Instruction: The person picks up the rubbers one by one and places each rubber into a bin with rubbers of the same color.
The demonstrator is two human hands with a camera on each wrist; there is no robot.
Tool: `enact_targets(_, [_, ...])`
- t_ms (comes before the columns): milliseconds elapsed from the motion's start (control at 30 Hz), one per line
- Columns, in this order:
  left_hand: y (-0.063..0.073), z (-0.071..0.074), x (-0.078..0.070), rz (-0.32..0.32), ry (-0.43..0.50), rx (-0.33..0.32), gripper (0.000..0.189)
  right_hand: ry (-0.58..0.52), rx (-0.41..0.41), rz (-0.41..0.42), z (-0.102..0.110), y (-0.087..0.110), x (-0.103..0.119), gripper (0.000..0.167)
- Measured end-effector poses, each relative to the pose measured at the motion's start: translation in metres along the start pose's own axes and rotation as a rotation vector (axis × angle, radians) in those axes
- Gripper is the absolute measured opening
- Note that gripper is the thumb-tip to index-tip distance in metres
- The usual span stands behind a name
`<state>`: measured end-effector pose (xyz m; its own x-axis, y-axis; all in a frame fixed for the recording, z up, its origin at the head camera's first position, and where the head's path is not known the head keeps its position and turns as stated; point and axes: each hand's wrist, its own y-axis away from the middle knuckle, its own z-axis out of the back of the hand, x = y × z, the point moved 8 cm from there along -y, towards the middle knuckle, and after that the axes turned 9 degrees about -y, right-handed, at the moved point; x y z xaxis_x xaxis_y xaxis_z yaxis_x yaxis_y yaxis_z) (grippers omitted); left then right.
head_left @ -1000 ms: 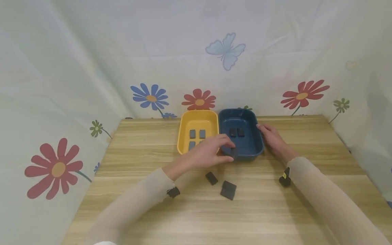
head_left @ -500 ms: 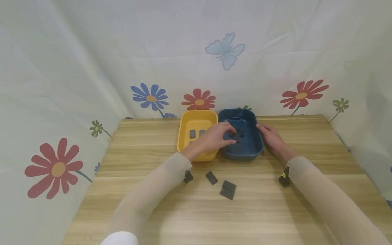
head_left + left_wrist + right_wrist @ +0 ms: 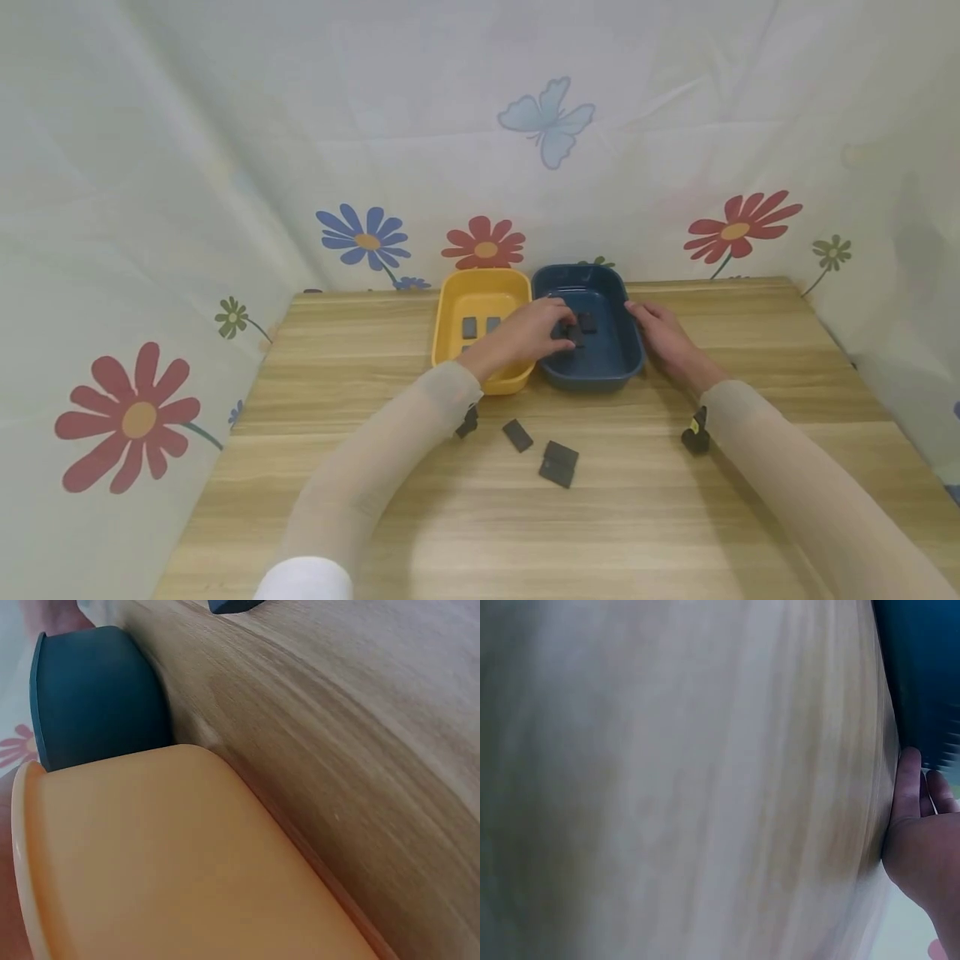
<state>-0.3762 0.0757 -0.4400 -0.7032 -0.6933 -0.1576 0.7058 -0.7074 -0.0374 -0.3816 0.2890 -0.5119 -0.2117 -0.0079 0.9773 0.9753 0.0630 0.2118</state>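
My left hand (image 3: 525, 329) reaches over the yellow tray into the dark blue tray (image 3: 600, 384). Its thumb and fingertips pinch a small black rectangular block (image 3: 577, 336) low over the tray floor. Beside that block lies another black block (image 3: 588, 322). At the blue tray's right side, my right hand (image 3: 667, 337) rests against the outer wall, its thumb at the rim. The right wrist view shows straight fingers (image 3: 907, 784) of that hand along the tray's base. In the left wrist view, the trays' outer walls fill much of the picture, and the left fingertips are hidden.
The yellow tray (image 3: 442, 329) stands tight against the blue one, with grey blocks (image 3: 469, 327) in it, partly covered by my left forearm. Nearer on the wooden table (image 3: 637, 517) lie a single black block (image 3: 517, 435) and a touching pair (image 3: 559, 464). A flowered cloth (image 3: 420, 150) hangs behind.
My left hand has carried the black block from the blue tray's near edge farther in, down beside the blocks there. The right hand has stayed at the tray's side.
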Motion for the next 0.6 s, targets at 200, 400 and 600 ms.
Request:
enact_targets(200, [-0.0025, -0.0055, 0.0013, 0.002, -0.04, 0.034, 0.044, -0.009, -0.013, 0.0, 0.0012, -0.0015, -0.0016, 0.068])
enact_targets(400, [-0.0061, -0.0098, -0.002, -0.014, -0.136, 0.081, 0.046, -0.011, -0.003, 0.003, 0.0001, 0.0004, -0.0007, 0.069])
enact_targets(600, [-0.0055, -0.0077, -0.0058, -0.003, -0.167, 0.093, 0.045, 0.0, 0.002, -0.001, -0.0005, 0.0022, 0.0011, 0.07])
